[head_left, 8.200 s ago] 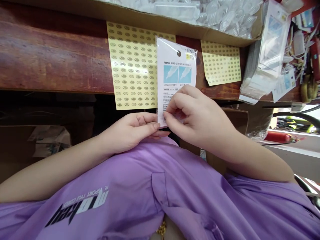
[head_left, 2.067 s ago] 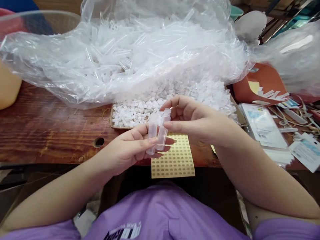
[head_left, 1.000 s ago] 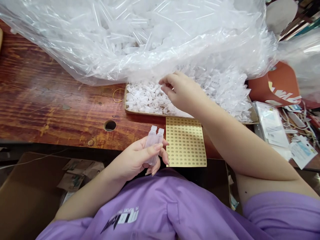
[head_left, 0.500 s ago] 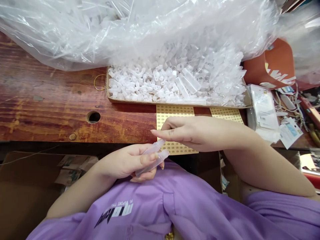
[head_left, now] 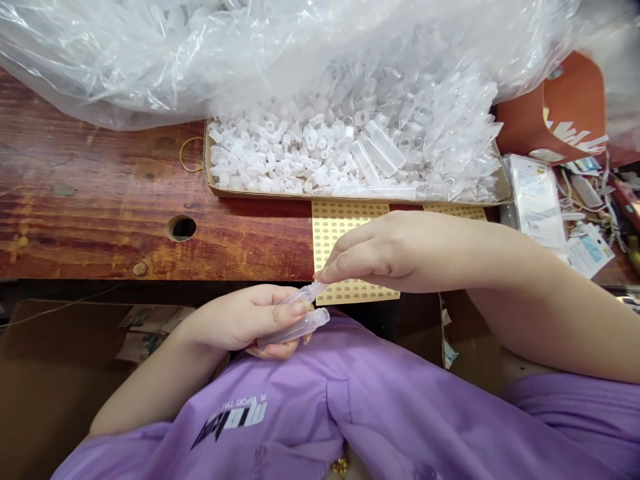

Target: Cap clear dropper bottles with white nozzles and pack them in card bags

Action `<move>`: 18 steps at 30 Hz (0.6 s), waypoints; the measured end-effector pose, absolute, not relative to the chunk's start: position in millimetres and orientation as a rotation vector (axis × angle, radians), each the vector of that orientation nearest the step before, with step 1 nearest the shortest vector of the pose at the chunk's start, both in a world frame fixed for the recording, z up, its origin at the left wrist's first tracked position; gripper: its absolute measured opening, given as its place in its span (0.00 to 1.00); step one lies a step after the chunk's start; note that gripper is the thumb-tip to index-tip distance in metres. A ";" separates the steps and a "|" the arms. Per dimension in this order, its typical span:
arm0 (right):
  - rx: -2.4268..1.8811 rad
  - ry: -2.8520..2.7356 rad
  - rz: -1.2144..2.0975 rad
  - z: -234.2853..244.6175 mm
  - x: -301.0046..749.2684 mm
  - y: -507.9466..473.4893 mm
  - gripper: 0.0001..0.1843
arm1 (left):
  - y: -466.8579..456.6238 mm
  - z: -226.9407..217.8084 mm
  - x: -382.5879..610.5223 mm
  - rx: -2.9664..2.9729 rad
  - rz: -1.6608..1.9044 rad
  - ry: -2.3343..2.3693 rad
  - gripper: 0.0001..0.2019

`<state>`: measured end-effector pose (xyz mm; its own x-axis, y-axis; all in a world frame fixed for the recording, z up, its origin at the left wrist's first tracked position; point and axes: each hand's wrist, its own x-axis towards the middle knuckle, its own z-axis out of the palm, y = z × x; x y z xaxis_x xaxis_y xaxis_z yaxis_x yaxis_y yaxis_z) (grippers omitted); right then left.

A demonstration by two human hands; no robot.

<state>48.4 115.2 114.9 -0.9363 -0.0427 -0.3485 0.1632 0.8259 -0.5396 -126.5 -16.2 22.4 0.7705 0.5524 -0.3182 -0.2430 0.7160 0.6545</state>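
My left hand (head_left: 260, 319) is wrapped round two small translucent plastic tubes, with the thumb across them. The lower tube (head_left: 297, 328) ends in an open threaded neck that points right. Beside it, the upper tube (head_left: 299, 295) carries a whitish tip piece (head_left: 316, 289) at its end. My right hand (head_left: 370, 253) comes in from the right, palm down, its fingertips closed on that tip; the fingers partly cover it. Under my right hand lies a yellow sheet of small printed labels (head_left: 345, 230), reaching over the table's front edge.
A shallow cardboard tray (head_left: 260, 195) holds a heap of translucent plastic pieces (head_left: 300, 150) and a few tubes. Large clear plastic bags (head_left: 150, 67) overhang it. An orange-brown container (head_left: 525, 123) and packets (head_left: 537, 200) stand at right. The wooden table (head_left: 100, 220) has a round hole (head_left: 181, 229).
My right hand has lowered its fingertips from above the tubes onto the upper tube's tip. The lower tube has tilted a little and shifted left in my left hand.
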 end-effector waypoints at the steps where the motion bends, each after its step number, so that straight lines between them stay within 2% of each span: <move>1: 0.089 2.661 -0.841 114.3 48.7 114.9 0.21 | -16.5 21.7 -127.2 0.643 0.463 0.522 0.24; 4: 0.119 2.650 -0.911 110.3 49.9 112.8 0.23 | -18.1 20.7 -128.9 0.669 0.454 0.486 0.24; 8: 0.285 2.656 -0.983 103.9 49.9 108.2 0.13 | -20.9 22.3 -129.5 0.679 0.460 0.530 0.24; 10: 0.377 2.661 -0.962 101.8 48.9 105.5 0.12 | -21.8 23.3 -129.7 0.689 0.458 0.568 0.23; 18: 0.301 2.609 -1.006 94.2 40.9 97.0 0.16 | -26.1 28.2 -131.0 0.685 0.477 0.590 0.24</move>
